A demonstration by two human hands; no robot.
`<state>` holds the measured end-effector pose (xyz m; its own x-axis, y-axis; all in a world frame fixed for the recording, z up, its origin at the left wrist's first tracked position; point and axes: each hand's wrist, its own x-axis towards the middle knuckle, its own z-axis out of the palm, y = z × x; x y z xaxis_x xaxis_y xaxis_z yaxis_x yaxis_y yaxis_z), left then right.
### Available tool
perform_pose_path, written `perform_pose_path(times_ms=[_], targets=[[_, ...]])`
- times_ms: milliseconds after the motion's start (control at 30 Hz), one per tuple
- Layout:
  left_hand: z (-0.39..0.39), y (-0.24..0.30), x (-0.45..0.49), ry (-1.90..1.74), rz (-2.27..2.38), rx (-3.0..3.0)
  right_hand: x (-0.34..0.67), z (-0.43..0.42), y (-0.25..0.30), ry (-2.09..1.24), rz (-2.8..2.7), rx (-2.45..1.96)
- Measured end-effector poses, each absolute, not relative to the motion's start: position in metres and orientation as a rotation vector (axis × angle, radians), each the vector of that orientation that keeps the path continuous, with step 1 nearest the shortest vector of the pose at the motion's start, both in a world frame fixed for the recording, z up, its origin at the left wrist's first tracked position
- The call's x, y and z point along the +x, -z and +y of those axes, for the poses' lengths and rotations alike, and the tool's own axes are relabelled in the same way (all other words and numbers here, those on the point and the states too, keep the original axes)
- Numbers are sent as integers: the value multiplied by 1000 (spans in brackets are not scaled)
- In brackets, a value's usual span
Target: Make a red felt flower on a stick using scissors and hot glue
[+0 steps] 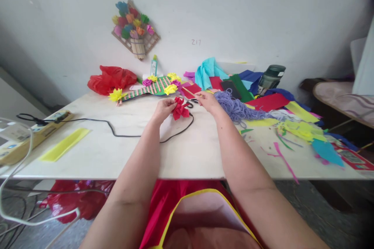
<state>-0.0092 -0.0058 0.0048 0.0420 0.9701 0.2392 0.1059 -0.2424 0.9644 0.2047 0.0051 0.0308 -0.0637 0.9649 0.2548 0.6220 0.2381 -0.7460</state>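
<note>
Pinched in the fingers of my left hand (164,109) is a red crepe-paper flower (180,109) with pointed petals, raised over the white table. My right hand (207,100) grips a thin wooden stick (189,92), its free end pointing up and to the left. Between the two hands the dark handles of a pair of scissors (189,104) show in part. Behind them lies a green fan-shaped panel (152,88) with rows of pale sticks, trimmed with yellow and purple paper flowers. A tangle of lilac yarn (236,107) sits just right of my right hand.
Coloured paper sheets (269,102), scraps and a dark-lidded bottle (271,78) crowd the right side. A black cable (125,136) crosses the table from the power strip (35,136). At left are a yellow strip (64,144) and a red plastic bag (112,79); a glue bottle (154,66) stands behind.
</note>
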Motion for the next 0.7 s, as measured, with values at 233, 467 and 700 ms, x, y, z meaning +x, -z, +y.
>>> perform_pose_path(times_ms=[233, 467, 700], targets=[[-8, -3, -9, -1233, 1141, 1586, 191, -2, -32, -947, -1749, -1115], [-8, -3, -8, -1243, 1105, 1582, 184, 1, -25, -967, -1869, -1106], [-11, -5, -6, -1251, 1072, 1596, 186, 10, -20, -860, -1930, -1051]])
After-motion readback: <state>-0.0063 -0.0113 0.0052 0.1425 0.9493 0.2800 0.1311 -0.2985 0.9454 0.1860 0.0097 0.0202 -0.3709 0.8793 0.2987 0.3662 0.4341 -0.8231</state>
